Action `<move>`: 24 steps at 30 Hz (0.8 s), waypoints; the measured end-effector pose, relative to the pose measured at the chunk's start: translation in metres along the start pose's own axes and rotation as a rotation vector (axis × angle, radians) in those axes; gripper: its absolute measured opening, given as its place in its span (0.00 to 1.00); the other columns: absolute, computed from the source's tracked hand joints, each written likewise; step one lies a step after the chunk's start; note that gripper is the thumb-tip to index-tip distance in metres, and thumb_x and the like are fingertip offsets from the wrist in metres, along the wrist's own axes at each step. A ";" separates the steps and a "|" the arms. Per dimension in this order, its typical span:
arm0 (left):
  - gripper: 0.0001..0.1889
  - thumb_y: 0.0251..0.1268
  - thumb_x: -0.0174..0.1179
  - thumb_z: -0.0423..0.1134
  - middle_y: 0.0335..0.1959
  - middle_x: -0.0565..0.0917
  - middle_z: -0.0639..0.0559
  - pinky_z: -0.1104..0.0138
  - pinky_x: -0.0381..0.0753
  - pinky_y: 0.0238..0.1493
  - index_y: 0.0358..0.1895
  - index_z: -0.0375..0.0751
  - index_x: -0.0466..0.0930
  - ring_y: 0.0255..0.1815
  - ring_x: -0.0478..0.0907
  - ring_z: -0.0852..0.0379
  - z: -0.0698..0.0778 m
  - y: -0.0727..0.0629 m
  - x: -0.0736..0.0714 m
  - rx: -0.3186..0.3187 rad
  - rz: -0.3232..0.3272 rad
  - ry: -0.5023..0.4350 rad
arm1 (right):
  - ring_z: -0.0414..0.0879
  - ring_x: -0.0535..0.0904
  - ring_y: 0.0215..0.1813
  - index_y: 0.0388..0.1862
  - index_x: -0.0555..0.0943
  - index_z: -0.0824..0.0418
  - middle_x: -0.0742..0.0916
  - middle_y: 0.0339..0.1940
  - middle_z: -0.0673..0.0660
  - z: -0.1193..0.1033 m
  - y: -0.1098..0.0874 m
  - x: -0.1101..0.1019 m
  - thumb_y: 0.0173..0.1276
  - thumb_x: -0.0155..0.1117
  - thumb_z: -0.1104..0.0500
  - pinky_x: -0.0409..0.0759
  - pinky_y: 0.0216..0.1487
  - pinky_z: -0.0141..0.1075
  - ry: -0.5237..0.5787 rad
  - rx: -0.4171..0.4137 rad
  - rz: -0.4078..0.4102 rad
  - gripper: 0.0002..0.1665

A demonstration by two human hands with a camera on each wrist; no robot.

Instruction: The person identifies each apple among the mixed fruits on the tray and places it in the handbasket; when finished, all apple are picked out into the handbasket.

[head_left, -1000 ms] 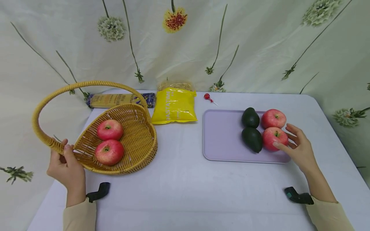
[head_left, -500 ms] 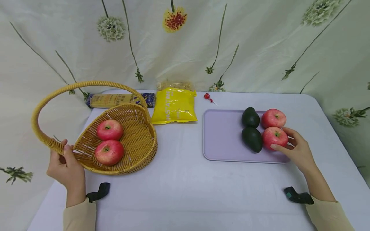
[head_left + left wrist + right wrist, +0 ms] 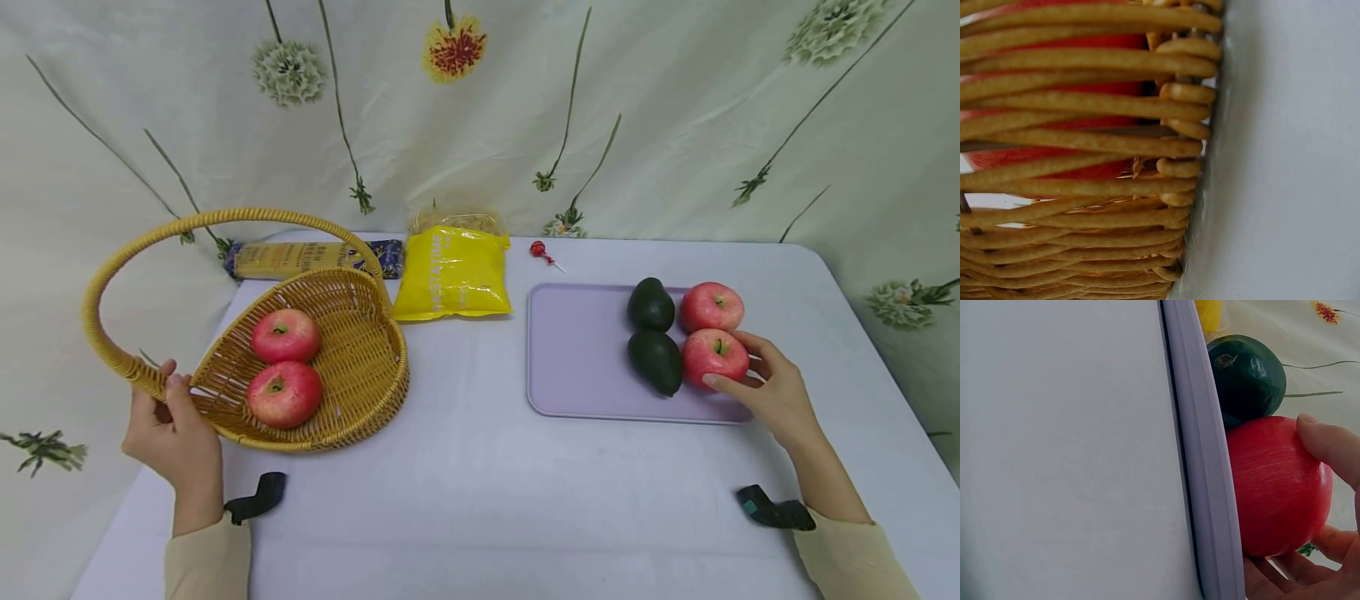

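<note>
White tabletop [image 3: 480,492]: left fingers [image 3: 180,402] grip basket handle [image 3: 247,216], probably to steady it; right fingers [image 3: 759,344] clasp nearer apple [image 3: 712,354] on tray [image 3: 577,350].

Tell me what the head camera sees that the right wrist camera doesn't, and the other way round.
Only the head view shows the basket with two apples inside, the left-hand grip holding its handle, and the red lollipop. Only the right wrist view shows the brown scar on the nearer avocado's end. Both show that avocado, the tray and the right-hand grip around an apple.
</note>
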State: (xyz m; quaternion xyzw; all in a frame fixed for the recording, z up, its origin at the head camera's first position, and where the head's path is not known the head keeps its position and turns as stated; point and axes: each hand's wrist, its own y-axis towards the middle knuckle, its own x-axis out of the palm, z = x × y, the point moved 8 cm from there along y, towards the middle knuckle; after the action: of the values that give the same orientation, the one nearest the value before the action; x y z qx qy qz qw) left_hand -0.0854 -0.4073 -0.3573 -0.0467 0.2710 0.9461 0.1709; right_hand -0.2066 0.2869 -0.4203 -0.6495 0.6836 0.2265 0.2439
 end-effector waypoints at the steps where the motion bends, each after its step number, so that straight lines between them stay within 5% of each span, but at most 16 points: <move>1: 0.14 0.72 0.51 0.38 0.47 0.87 0.51 0.80 0.74 0.43 0.52 0.44 0.85 0.38 0.78 0.74 0.000 0.000 0.000 0.000 0.000 0.001 | 0.37 0.66 0.55 0.75 0.59 0.63 0.70 0.68 0.68 0.000 0.000 0.000 0.62 0.71 0.51 0.68 0.42 0.10 0.002 -0.001 0.003 0.47; 7: 0.14 0.72 0.51 0.38 0.47 0.87 0.52 0.80 0.74 0.42 0.51 0.44 0.85 0.38 0.79 0.73 0.005 -0.001 0.000 0.000 -0.001 -0.009 | 0.35 0.66 0.54 0.74 0.60 0.65 0.70 0.67 0.68 0.000 0.000 -0.002 0.62 0.70 0.50 0.67 0.42 0.10 -0.001 -0.005 0.024 0.47; 15: 0.14 0.71 0.52 0.38 0.44 0.87 0.57 0.80 0.73 0.41 0.50 0.41 0.86 0.37 0.79 0.73 -0.007 0.003 0.001 -0.002 0.004 -0.015 | 0.65 0.65 0.65 0.76 0.58 0.62 0.68 0.70 0.67 -0.001 -0.002 -0.012 0.63 0.70 0.49 0.68 0.39 0.11 -0.018 0.045 0.044 0.49; 24: 0.14 0.71 0.52 0.38 0.44 0.87 0.57 0.80 0.74 0.41 0.51 0.42 0.85 0.37 0.79 0.72 -0.014 0.006 0.001 0.001 0.009 -0.013 | 0.41 0.69 0.61 0.75 0.62 0.56 0.70 0.70 0.62 -0.038 -0.010 -0.024 0.60 0.73 0.56 0.69 0.44 0.10 0.046 -0.062 0.129 0.47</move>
State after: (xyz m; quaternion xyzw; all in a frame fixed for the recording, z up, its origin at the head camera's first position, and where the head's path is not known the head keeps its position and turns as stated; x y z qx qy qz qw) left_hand -0.0886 -0.4185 -0.3662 -0.0393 0.2706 0.9470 0.1684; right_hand -0.1968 0.2806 -0.3755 -0.6164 0.7220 0.2481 0.1928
